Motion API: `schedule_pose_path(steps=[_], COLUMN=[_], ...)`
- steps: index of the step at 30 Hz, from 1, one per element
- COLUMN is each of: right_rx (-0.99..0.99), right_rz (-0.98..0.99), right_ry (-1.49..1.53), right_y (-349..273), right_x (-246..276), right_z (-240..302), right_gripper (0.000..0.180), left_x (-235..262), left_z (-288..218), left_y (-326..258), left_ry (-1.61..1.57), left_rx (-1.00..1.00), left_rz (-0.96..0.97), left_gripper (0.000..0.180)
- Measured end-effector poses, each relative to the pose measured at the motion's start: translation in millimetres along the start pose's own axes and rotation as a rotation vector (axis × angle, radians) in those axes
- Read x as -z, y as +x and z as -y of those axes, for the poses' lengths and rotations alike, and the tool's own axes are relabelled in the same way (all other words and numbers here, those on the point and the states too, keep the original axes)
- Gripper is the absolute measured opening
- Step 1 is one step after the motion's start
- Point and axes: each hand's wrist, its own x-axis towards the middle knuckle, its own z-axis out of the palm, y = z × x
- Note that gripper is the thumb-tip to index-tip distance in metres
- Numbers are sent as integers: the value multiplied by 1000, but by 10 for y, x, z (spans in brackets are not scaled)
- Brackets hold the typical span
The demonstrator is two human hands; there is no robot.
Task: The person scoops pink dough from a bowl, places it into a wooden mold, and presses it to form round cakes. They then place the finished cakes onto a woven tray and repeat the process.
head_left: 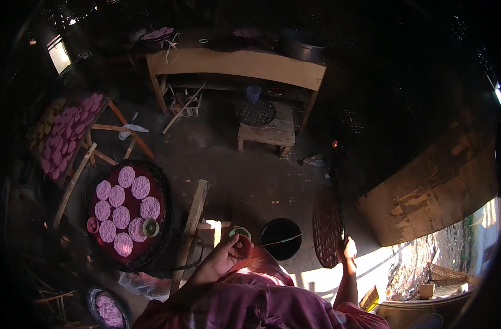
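Note:
My left hand (227,259) is closed around a small round green piece (240,232) and a reddish one beneath it, close to my lap. These resemble the small green round piece (150,227) and the red one (93,225) lying on a tray to the left. Out to the right, my right hand (348,250) grips the edge of a dark round openwork woven tray (328,227), which is tipped nearly upright. Several pink, lacy round cakes (121,217) lie on the red cloth of the dark round tray (166,196) at my left.
A black bucket (281,254) with a stick across it stands before me. Beside it is a wooden post (197,208). Farther off are a low stool (268,131), a long table (236,64) and a leaning rack of pink rounds (69,129). A bowl of pink strands (109,310) sits lower left.

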Motion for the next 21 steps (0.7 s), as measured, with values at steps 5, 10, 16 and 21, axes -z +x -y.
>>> schedule_pose_path(steps=[5,10,16,21], right_rx=[162,330,554,757], right_rz=[-94,41,128,104], right_ry=[361,194,442,427], right_y=[865,2012,3477,4720], right_x=[149,-66,-274,54], right_z=[1242,2325,3733,4991], right_gripper=[24,17,21,16], left_x=[-171,-135,-191,-377], left_z=[-537,-1070,-1967,-2754], left_y=[529,1153,2348,3157], left_ry=[-48,-112,-238,-252], left_rx=[-7,-68,-187,-356], left_rz=[-44,-122,-146,-141], left_gripper=[32,33,32,31])
